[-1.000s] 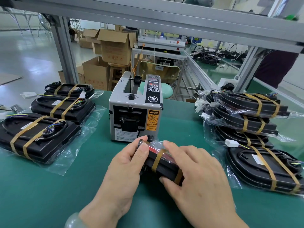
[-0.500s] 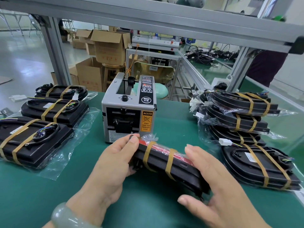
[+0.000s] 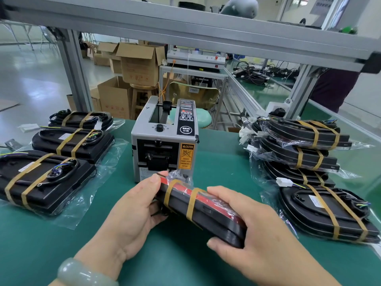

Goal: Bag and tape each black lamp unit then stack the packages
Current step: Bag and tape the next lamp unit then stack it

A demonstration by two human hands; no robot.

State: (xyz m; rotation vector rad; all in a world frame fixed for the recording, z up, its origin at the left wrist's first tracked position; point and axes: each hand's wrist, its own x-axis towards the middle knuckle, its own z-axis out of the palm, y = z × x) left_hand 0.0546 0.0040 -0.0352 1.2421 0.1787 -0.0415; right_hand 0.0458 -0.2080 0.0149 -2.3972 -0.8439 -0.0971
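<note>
A black lamp unit [image 3: 208,211] in a clear bag, with a red strip along its top edge and two tan tape bands, stands on its long edge above the green mat in front of the tape dispenser [image 3: 165,141]. My left hand [image 3: 132,215] grips its left end, thumb on top. My right hand [image 3: 255,236] grips its right end, thumb under the lower corner. Three bagged, taped units [image 3: 43,180] lie in a row on the left. A stack of taped packages [image 3: 301,145] stands on the right, with one more package [image 3: 325,215] lying in front of it.
The grey tape dispenser stands mid-table right behind the held unit. An aluminium frame post [image 3: 76,75] rises at the back left and another post [image 3: 299,89] at the back right. Cardboard boxes [image 3: 140,65] and a stool stand beyond the table. A person in dark clothing [image 3: 334,87] stands far right.
The unit has been turned up onto its long edge and lifted slightly. My right hand slid from on top of it to its right end; my left hand stays on the left end.
</note>
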